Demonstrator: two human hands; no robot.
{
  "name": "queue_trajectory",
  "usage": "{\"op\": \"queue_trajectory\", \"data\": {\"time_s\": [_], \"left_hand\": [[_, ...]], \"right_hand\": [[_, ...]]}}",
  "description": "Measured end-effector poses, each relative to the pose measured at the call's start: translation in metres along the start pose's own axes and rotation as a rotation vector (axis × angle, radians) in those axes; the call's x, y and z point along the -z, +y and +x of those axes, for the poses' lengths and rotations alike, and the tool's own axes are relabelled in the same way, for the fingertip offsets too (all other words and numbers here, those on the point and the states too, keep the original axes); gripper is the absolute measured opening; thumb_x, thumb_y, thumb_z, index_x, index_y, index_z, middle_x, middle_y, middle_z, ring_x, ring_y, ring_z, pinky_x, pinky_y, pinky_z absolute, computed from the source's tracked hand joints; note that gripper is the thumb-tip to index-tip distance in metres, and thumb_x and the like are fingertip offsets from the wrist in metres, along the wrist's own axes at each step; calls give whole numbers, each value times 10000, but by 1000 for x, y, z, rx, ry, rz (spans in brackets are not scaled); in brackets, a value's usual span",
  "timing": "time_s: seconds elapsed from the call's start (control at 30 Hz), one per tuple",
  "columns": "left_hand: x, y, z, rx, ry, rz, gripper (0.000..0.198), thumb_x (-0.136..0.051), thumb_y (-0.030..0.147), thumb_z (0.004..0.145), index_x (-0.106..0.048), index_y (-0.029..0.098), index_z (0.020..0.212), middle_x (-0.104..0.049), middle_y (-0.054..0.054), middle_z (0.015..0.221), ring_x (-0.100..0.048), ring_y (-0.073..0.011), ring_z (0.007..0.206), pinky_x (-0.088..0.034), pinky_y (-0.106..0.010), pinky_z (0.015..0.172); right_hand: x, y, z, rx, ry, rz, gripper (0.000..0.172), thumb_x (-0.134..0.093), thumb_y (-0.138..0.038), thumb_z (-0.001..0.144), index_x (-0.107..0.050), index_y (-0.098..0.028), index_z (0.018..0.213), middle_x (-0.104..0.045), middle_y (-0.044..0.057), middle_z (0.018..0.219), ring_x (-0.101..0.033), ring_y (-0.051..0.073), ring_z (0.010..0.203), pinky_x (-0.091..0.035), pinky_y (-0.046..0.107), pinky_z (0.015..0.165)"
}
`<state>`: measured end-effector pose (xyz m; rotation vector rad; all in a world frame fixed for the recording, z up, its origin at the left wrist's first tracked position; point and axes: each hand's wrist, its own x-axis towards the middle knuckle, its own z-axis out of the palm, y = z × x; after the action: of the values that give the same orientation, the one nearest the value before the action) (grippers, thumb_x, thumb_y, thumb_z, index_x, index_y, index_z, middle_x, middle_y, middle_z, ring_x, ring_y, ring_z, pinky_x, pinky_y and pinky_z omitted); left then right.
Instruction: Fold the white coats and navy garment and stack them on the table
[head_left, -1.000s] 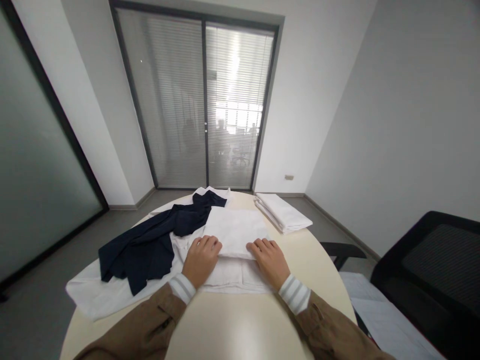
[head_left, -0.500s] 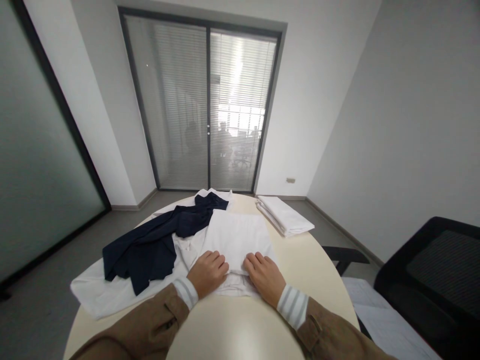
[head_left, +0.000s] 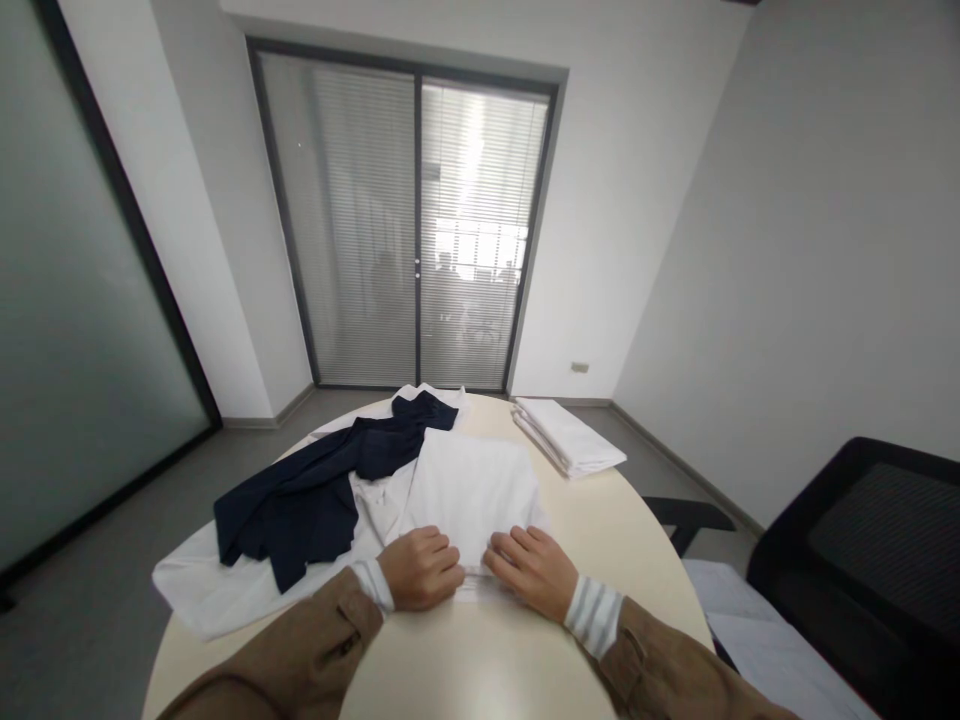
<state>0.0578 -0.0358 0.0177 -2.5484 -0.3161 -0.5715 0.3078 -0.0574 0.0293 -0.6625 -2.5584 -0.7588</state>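
Observation:
A white folded cloth garment [head_left: 476,490] lies flat on the round table in front of me. My left hand [head_left: 421,568] has its fingers curled over the near left edge of this garment. At the near right edge, my right hand [head_left: 534,572] grips it the same way, thumb tucked under. A narrow strip of the white fabric shows between the two hands. To the left lies a crumpled dark navy garment [head_left: 300,500], resting on more spread white cloth [head_left: 202,590]. The exact kind of the white garment cannot be made out.
A stack of folded white cloth [head_left: 566,437] sits at the back right of the round cream table [head_left: 615,540]. A black office chair [head_left: 862,540] stands at the right, with white fabric [head_left: 772,630] on its seat. Glass doors with blinds [head_left: 405,230] are beyond.
Both hands have come slightly nearer to me, with the garment's near edge between them. Less of the lower fabric layer shows beyond the fingers. The camera view has shifted a little.

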Motion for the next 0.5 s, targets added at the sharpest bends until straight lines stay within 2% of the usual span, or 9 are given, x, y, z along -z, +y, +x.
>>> {"op": "queue_trajectory", "data": {"time_s": [0.13,0.23,0.37,0.5], "left_hand": [[10,3,4,80,-125,-63,129,-500,303,929,-535,210,847,-575,1,708,-546,-164,605,-383,-300,514],[19,7,9,182,-242,-130,205,-539,413,931,-546,212,971,-629,-5,799,-607,-183,670,-449,-296,540],[28,14,17,215,-386,-184,104,-519,286,952,-541,195,908,-642,-21,851,-635,-187,743,-514,-291,605],[40,18,27,256,-462,-216,45,-528,214,935,-551,194,902,-638,-29,897,-644,-193,783,-553,-306,634]], "right_hand": [[-2,1,-4,-10,-63,52,166,-514,-305,945,-566,-208,1069,-647,45,939,-504,184,761,-298,325,611],[1,0,-4,-41,-206,91,262,-584,-367,883,-557,-210,1091,-646,52,974,-526,196,787,-323,317,608],[19,-9,6,-165,-437,161,290,-617,-313,827,-551,-229,1096,-627,54,1039,-568,211,857,-382,304,642],[46,-10,20,-358,-523,241,282,-637,-372,815,-588,-236,1056,-622,51,1037,-611,215,840,-444,311,664]]}}
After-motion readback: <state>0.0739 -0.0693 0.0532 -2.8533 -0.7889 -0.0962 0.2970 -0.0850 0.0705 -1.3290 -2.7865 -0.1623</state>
